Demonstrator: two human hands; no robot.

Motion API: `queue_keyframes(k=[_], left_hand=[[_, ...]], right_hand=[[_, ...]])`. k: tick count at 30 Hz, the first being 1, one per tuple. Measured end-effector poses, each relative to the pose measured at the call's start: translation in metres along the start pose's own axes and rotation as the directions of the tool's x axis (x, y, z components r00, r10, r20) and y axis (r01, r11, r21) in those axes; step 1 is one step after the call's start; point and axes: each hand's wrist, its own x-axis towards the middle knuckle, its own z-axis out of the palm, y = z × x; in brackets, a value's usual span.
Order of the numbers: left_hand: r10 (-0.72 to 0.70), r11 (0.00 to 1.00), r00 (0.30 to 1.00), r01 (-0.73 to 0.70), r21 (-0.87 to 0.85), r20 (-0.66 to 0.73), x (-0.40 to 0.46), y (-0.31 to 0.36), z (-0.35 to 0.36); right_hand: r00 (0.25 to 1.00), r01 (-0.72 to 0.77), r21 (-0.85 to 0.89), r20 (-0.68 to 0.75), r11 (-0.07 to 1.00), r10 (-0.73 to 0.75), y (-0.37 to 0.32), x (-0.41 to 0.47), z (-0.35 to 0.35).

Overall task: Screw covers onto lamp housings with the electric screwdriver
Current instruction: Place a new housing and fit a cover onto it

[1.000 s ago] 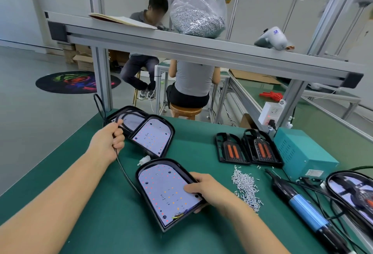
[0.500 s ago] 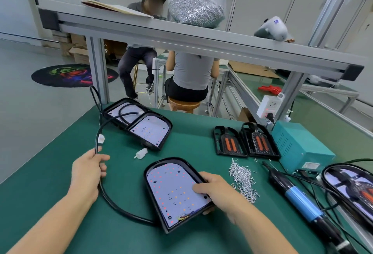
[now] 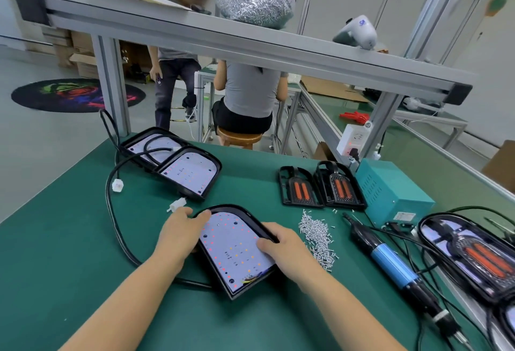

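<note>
Both hands, left (image 3: 178, 232) and right (image 3: 281, 244), grip the housing (image 3: 235, 247) by its edges, positioning it left of the screws (image 3: 317, 235). Next probably needs 1 cover (image 3: 299, 190), beyond the screws, fitted on.

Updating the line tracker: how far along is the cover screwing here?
Done: at the right edge, one lamp looks already covered. In hand: the left hand and right hand grip an open housing, LED board exposed, no cover on. Left: two covers wait beside the screw pile, the electric screwdriver lies untouched, and two more open housings sit at the back left.
</note>
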Motion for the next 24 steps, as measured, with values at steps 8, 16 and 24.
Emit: queue_keyframes(k=[8, 16, 24], left_hand=[[0.067, 0.990, 0.993, -0.079, -0.120, -0.095, 0.001, -0.012, 0.011], [0.094, 0.972, 0.994, -0.104, -0.211, -0.058, -0.007, -0.023, 0.016], [0.130, 0.959, 0.985, -0.153, -0.236, -0.111, -0.011, -0.012, 0.007]], right_hand=[[0.900, -0.090, -0.425, -0.423, 0.901, -0.109, -0.013, 0.056, -0.058], [0.867, -0.422, -0.547, -0.477, 0.723, 0.145, 0.011, 0.110, -0.081], [0.850, -0.307, -0.490, -0.527, 0.816, 0.004, -0.004, 0.115, -0.078]])
